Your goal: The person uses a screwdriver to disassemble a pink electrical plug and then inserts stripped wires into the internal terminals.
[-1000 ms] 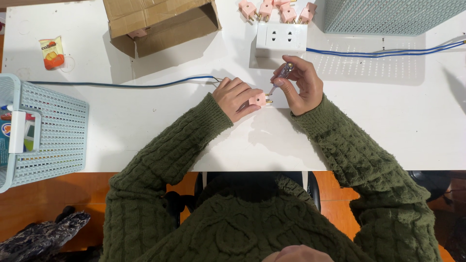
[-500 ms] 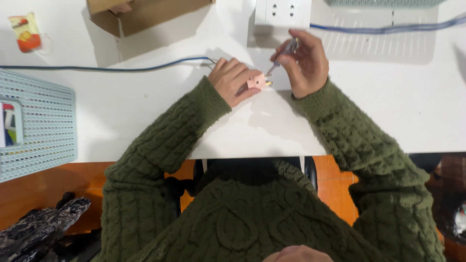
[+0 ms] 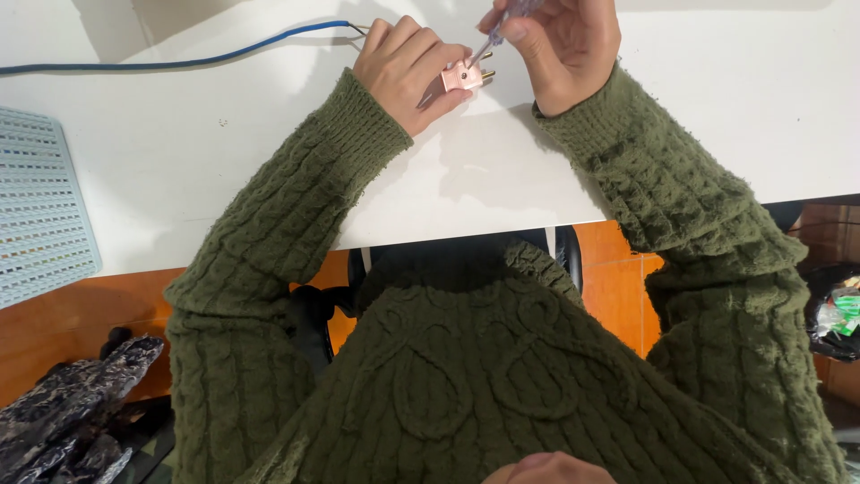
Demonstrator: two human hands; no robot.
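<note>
My left hand [image 3: 410, 70] grips a small pink plug [image 3: 463, 76] with two brass pins pointing right, pressed against the white table [image 3: 224, 161] near the top of the view. My right hand [image 3: 560, 49] holds a thin clear-handled screwdriver [image 3: 497, 27], its tip set on the plug's top face. A blue cable [image 3: 179, 61] runs from the left edge to bare wire ends just behind my left hand. Both arms wear green knitted sleeves.
A pale blue perforated basket [image 3: 40, 211] hangs over the table's left front edge. Below the table lie an orange floor, a dark camouflage cloth [image 3: 72, 403] at lower left and a black bag [image 3: 838, 314] at right.
The view has tilted down, so the cardboard box, the socket block and the spare plugs have left the top of the frame. Both hands keep the same hold on plug and screwdriver.
</note>
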